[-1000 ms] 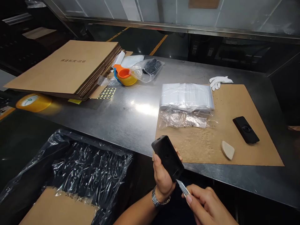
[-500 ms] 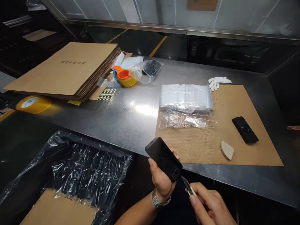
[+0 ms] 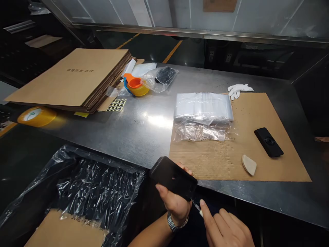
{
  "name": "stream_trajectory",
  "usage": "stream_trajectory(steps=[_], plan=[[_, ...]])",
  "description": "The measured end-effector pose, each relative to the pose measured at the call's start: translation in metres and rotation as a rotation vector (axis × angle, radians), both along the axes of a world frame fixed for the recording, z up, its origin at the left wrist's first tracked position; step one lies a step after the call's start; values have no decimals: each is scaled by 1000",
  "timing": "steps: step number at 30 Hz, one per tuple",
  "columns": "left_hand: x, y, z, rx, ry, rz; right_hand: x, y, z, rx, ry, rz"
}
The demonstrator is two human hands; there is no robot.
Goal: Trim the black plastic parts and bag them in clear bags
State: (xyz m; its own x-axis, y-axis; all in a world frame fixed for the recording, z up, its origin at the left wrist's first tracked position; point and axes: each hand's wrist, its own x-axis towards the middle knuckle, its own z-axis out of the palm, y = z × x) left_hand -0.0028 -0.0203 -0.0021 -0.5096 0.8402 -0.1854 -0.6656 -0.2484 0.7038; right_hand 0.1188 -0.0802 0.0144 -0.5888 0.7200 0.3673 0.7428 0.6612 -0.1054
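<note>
Near the table (image 3: 144, 137), the black case (image 3: 177, 181) could twist in its one-handed hold, letting a slip cut the left hand (image 3: 178, 206). That hand curls around the case from below; the right hand (image 3: 223, 224), closed on a knife (image 3: 198, 209), sits beside its lower corner, tip contact unclear.

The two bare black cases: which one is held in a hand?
The nearer black case, gripped by the left hand; the other case lies untouched on the cardboard sheet, farther to the right.
</note>
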Motion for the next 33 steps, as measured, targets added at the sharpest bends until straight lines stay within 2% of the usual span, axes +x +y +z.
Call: stream_trajectory(steps=[7,15,20,23,27,33], plan=[[2,-1,2,-55,-1,17,0,-1,-3,-1,16,11],[2,-3,-1,-289,105,-3,-2,-1,7,102,-171,-65],[-1,-3,-5,-416,100,-49,11,8,2,169,-232,-60],[-3,-2,-2,-450,10,-104,19,15,-2,111,-188,-57],[-4,-2,2,-449,-80,-173,19,16,-2,-10,-23,-61],[-4,-1,8,-398,-175,-275,17,10,-3,-311,237,-48]])
